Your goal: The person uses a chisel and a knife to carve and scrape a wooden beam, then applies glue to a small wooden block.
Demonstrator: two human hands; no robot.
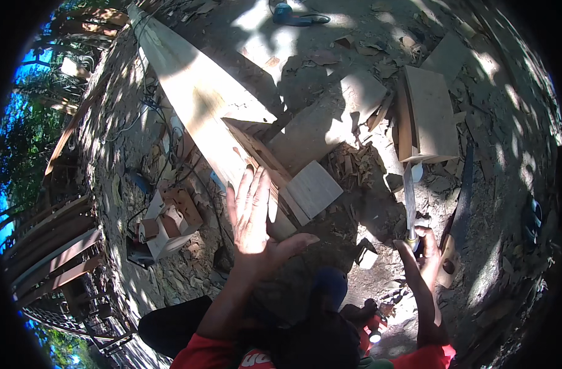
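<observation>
as the left hand (251, 224) lies spread, the board (204, 117) sits beneath, seemingly touching.

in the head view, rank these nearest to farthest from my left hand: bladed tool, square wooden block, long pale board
1. Long pale board: directly under the fingers of the left hand, running up and left.
2. Square wooden block: just right of the fingers.
3. Bladed tool: farther right, gripped in the right hand.

A long pale plank (202, 117) lies diagonally, left of a slim metal-bladed tool (410, 200).
</observation>
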